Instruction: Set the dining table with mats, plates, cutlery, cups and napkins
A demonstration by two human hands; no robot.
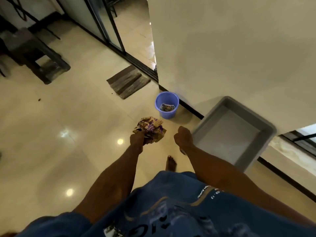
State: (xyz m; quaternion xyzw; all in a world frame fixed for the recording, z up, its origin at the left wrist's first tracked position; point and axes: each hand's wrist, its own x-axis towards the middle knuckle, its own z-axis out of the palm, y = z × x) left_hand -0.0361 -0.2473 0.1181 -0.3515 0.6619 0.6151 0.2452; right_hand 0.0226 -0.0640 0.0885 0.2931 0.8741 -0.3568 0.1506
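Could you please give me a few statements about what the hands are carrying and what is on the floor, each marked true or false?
1. The left hand grips a crumpled paper wad. True.
2. The right hand carries a stack of plates. False: it holds an empty grey tray by its edge.
3. The blue bucket stands on the floor by the wall. True.
4. The bucket is empty. False: some scraps lie at its bottom.
5. A striped floor mat lies beyond the bucket. True.

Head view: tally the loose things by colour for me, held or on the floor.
Blue or purple: 1, the bucket
Grey: 1, the tray
Brown: 1, the doormat
Mixed brown and purple: 1, the crumpled paper in the left hand
Total: 4
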